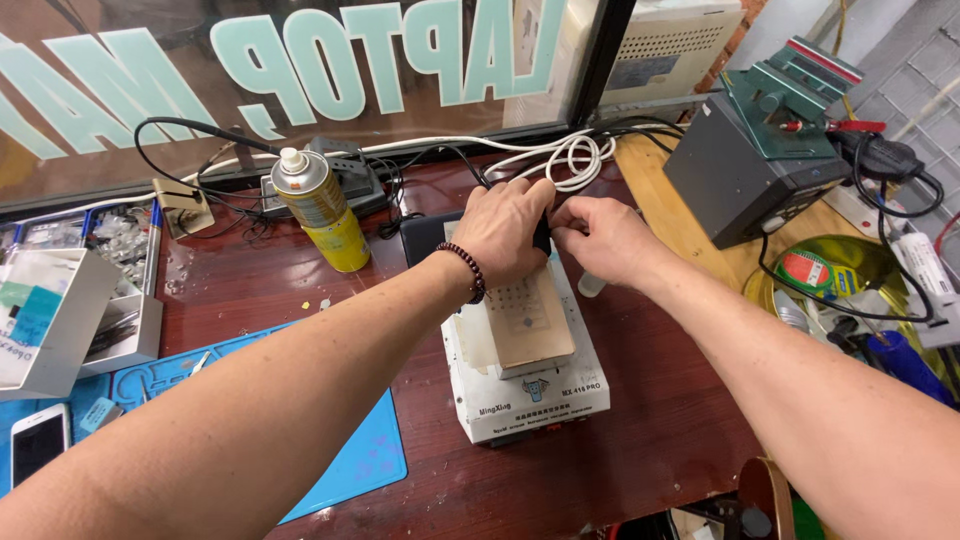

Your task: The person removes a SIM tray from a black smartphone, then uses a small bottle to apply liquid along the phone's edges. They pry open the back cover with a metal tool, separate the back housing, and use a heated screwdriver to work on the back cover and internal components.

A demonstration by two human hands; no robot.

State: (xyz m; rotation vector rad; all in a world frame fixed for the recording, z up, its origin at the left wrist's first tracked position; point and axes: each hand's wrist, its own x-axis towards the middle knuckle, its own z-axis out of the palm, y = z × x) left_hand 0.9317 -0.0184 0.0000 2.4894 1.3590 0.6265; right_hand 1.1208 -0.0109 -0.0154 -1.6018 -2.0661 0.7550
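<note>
My left hand, with a dark bead bracelet on the wrist, rests over the far end of a white box-shaped machine topped by a tan flat plate. Its fingers curl around a dark object at the machine's back edge. My right hand meets it from the right, fingers pinched on the same dark object. What lies under the hands is hidden.
A yellow spray can stands left of the machine. A blue mat, a white phone and a white parts box lie at left. A grey box-shaped unit, cables and a tray of clutter sit at right.
</note>
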